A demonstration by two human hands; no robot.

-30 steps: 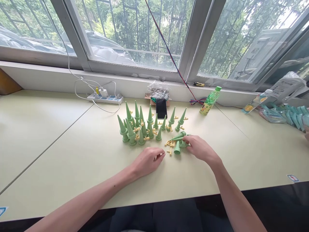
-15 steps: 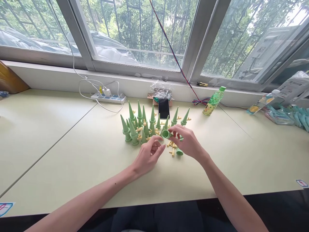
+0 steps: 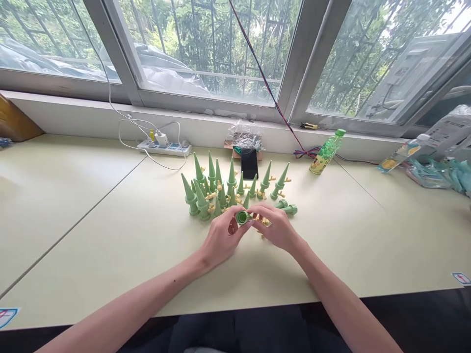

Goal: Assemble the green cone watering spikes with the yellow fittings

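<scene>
Both hands meet over the pale table (image 3: 110, 235), just in front of a cluster of upright green cones (image 3: 206, 189). My right hand (image 3: 276, 226) pinches a green cone piece (image 3: 242, 216) with its round open end facing me. My left hand (image 3: 221, 235) is closed at that open end, fingertips touching it. What the left fingers hold is too small to make out. Several small yellow pegs (image 3: 263, 221) lie under my right hand. Two green cones (image 3: 287, 208) lie on their sides just behind it.
A black phone (image 3: 249, 163) lies behind the cones beside a plastic-wrapped packet (image 3: 245, 139). A power strip (image 3: 164, 147) with white cables sits by the sill. A green bottle (image 3: 326, 153) stands at the right, and teal packets (image 3: 434, 174) lie at the far right.
My right hand picked up a green cone from the table and brought it left. My left hand rose from the table to meet it at the cone's open end.
</scene>
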